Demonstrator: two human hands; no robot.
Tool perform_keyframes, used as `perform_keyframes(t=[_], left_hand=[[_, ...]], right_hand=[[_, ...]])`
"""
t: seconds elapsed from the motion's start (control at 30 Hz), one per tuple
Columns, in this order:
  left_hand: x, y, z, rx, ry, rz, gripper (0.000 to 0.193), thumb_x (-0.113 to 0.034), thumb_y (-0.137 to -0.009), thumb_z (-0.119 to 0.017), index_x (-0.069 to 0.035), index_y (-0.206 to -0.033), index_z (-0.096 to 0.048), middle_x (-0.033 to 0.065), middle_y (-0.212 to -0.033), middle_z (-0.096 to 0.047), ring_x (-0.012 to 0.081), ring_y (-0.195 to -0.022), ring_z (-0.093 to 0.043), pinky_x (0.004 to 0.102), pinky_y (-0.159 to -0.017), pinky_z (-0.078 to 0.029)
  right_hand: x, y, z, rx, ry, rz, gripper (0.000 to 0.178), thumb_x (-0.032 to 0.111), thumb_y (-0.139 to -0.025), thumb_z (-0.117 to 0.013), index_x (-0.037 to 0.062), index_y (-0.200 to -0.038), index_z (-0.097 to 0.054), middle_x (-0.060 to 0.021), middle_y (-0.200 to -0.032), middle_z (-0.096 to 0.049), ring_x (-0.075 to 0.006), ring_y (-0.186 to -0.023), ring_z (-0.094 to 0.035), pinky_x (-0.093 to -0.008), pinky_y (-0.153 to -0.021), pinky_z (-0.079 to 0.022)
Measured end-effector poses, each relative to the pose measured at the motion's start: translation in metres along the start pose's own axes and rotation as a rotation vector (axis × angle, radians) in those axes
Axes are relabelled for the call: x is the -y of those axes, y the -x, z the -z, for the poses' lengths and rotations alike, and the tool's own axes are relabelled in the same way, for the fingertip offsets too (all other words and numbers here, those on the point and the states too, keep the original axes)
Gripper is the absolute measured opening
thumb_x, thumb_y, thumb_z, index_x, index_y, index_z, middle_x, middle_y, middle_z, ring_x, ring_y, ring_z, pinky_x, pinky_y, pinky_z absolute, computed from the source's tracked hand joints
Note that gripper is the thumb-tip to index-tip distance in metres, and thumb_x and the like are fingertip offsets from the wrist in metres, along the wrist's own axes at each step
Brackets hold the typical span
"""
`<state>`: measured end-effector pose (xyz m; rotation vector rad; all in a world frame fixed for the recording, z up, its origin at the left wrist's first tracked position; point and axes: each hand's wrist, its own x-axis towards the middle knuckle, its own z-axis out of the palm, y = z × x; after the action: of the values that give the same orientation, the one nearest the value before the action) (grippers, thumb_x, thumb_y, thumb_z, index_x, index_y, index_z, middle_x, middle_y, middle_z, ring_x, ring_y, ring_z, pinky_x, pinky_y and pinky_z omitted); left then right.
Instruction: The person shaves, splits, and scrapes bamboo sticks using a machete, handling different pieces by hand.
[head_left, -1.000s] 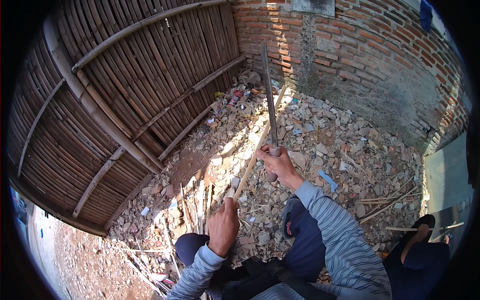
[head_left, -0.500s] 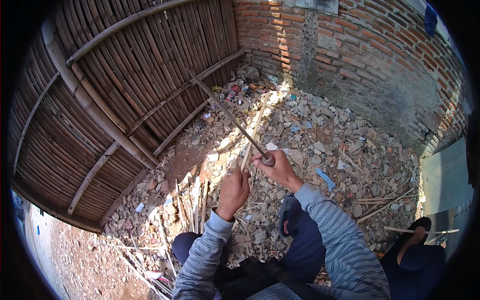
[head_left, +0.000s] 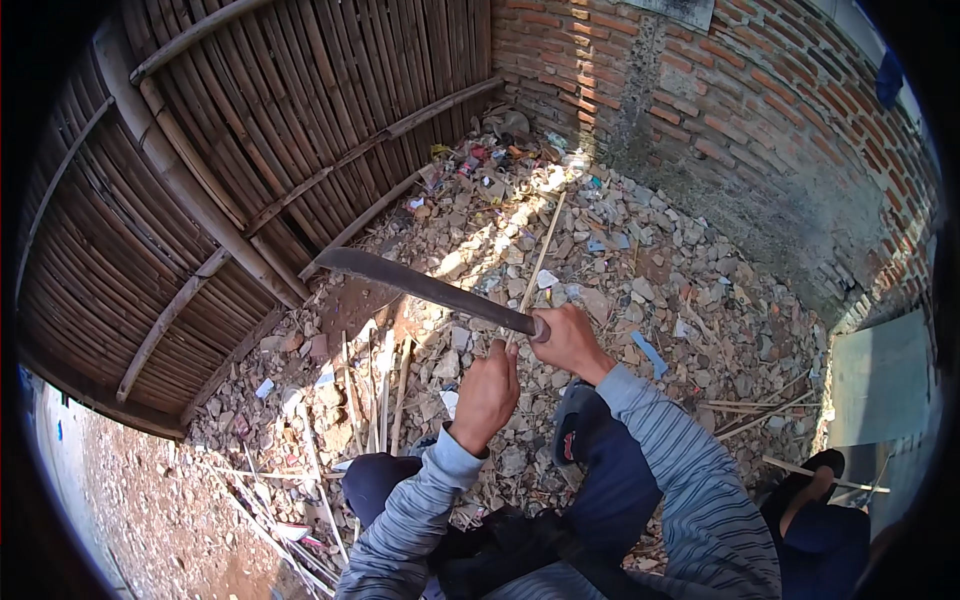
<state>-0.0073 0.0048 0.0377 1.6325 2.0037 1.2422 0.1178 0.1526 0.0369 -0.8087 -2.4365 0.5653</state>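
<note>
A long machete point(head_left: 430, 288) with a dark, broad-tipped blade points left from my right hand point(head_left: 570, 342), which is closed round its handle. My left hand point(head_left: 486, 392) is closed on the near end of a thin, pale bamboo strip point(head_left: 545, 250). From there the strip runs away from me over the rubble. The blade crosses above the strip just ahead of my left hand; whether the two touch I cannot tell. The strip's near end is partly hidden by my fingers.
Broken stone and brick rubble point(head_left: 690, 290) covers the ground. A bamboo slat wall point(head_left: 230, 150) stands left, a brick wall point(head_left: 720, 110) behind. Loose bamboo strips point(head_left: 376, 395) lie at left, others point(head_left: 760, 408) at right. Another person's leg point(head_left: 825, 530) shows at lower right.
The machete has swung from pointing far ahead to pointing left, its flat side now showing. Both hands and the strip sit slightly further right in the picture, and the view has shifted a little.
</note>
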Motion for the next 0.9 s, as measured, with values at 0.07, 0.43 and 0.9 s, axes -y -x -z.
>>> perform_keyframes(t=[0.07, 0.43, 0.9], left_hand=[[0.003, 0.0, 0.002, 0.024, -0.107, 0.046, 0.026, -0.019, -0.108, -0.05, 0.003, -0.094, -0.052, 0.0302, -0.061, -0.06, 0.0507, -0.057, -0.061, 0.0601, -0.051, -0.047], [0.003, 0.004, 0.003, -0.02, -0.308, 0.078, 0.025, -0.022, -0.107, -0.051, 0.0, -0.098, -0.05, 0.0266, -0.062, -0.064, 0.0457, -0.056, -0.066, 0.0558, -0.049, -0.052], [0.004, 0.01, -0.01, -0.003, -0.25, 0.035, 0.024, -0.019, -0.106, -0.052, 0.002, -0.097, -0.052, 0.0279, -0.06, -0.061, 0.048, -0.057, -0.064, 0.0573, -0.051, -0.051]], right_hand=[[0.004, -0.003, -0.004, -0.022, -0.014, 0.007, 0.01, 0.015, -0.075, -0.069, 0.0076, -0.081, -0.072, -0.0192, -0.065, -0.064, -0.0426, -0.065, -0.066, -0.0505, -0.061, -0.052], [0.006, -0.008, -0.006, -0.019, 0.025, -0.044, 0.013, 0.019, -0.071, -0.069, 0.0095, -0.079, -0.072, -0.0186, -0.069, -0.068, -0.0426, -0.068, -0.069, -0.0509, -0.065, -0.056], [0.015, 0.003, 0.003, 0.016, 0.079, -0.008, 0.012, 0.019, -0.077, -0.068, 0.0081, -0.08, -0.071, -0.0195, -0.068, -0.066, -0.043, -0.067, -0.067, -0.0528, -0.064, -0.054]])
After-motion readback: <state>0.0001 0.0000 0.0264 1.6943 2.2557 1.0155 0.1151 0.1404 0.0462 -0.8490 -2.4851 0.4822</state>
